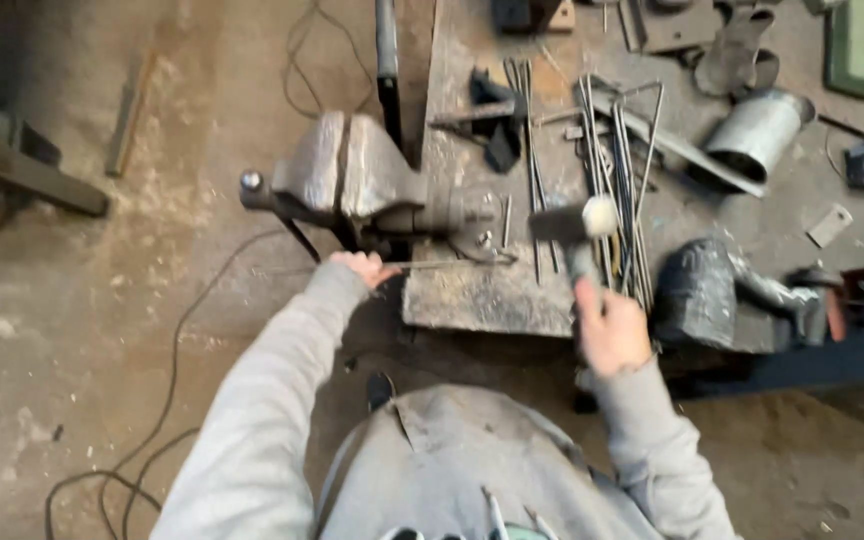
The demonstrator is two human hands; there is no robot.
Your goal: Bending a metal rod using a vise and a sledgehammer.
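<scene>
My left hand [364, 268] grips one end of a thin metal rod [442, 265] that lies across the near edge of a steel workbench [472, 300], its far end bent near a bolt. My right hand [609, 325] holds a hammer [572, 225] raised above the bench, head blurred, over a bundle of thin steel rods [617, 170]. A grey bench vise [352, 175] is mounted at the bench's left edge, just beyond my left hand. Both sleeves are grey.
A metal cylinder [757, 130], a black wrapped lump [697, 290], a green box [860, 45] and scrap pieces litter the bench. Cables [167, 400] trail over the dusty concrete floor. A plank [22, 170] lies at the left.
</scene>
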